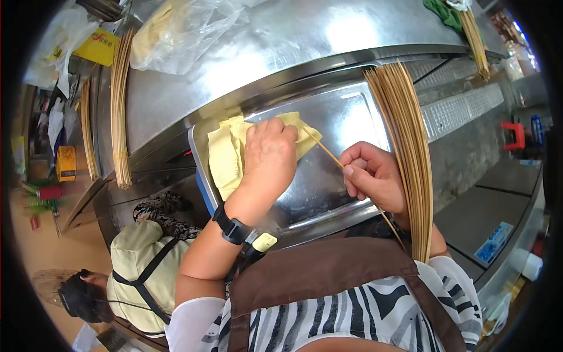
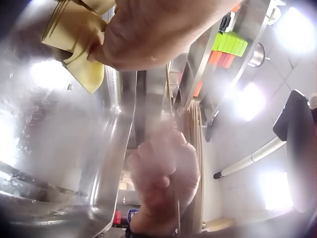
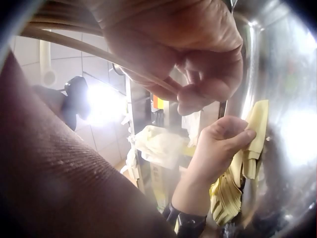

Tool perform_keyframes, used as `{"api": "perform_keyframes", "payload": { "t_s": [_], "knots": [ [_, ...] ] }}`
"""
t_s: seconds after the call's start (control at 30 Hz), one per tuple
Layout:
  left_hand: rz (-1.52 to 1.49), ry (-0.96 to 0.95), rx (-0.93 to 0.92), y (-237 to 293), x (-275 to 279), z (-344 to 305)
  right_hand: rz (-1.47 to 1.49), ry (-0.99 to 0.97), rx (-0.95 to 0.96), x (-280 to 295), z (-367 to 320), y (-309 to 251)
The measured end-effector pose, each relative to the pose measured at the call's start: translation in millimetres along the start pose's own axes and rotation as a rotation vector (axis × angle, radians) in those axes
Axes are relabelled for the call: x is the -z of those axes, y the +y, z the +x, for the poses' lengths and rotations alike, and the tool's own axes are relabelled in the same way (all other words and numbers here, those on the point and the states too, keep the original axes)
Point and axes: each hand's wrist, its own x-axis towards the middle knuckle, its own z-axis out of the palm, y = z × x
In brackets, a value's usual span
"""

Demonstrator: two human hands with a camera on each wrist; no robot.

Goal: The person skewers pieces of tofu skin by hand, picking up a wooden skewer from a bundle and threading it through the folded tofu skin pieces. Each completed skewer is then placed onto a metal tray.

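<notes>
At the far left, on the steel bench [image 1: 281, 35], a tied bundle of skewers [image 1: 120, 111] lies lengthwise, and just beside it there is a plastic bag [image 1: 182, 29] with something pale yellow inside. Below the bench edge another person [image 1: 141, 264] in a light top is seen from above. Near the middle, a steel tray [image 1: 346, 111] stands in front of the person. A stack of yellow sheets [image 1: 226, 155] lies in its left part. The left hand [image 1: 270, 155] is on top of this stack; its grip is closed, the fingers curled over the folded edge of the top sheets. To the right, the right hand [image 1: 372, 176] has its grip clamped on a single skewer [image 1: 322, 149], which it holds between thumb and curled fingers. The skewer's tip points to the sheets, just beside the left fingertips. Further right, a loose bundle of skewers [image 1: 407, 152] lies along the right side of the tray, touching the right forearm.
</notes>
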Motion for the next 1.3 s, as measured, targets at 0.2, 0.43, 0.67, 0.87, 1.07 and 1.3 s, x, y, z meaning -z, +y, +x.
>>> {"api": "perform_keyframes", "payload": {
  "t_s": [0.2, 0.43, 0.67, 0.87, 1.07, 1.3],
  "knots": [
    [-1.358, -0.042, 0.709, -16, 14, -1, -0.011, -0.021, -0.058, 1, -3, -3],
    [-1.785, 0.214, 0.813, -2, 27, -2, 0.019, -0.095, 0.049, -7, -1, 6],
    [-1.812, 0.284, 0.675, 0, 17, -7, 0.028, -0.069, 0.048, -9, -2, 7],
    [-1.793, 0.304, 0.663, 6, 19, -5, 0.022, -0.048, 0.062, -9, -3, 11],
    [-1.733, 0.357, 0.658, 7, 16, -4, 0.051, -0.064, 0.049, -10, -1, 10],
    [-1.693, 0.357, 0.626, 14, 23, -6, 0.029, -0.044, 0.054, -9, 0, 10]
  ]
}}
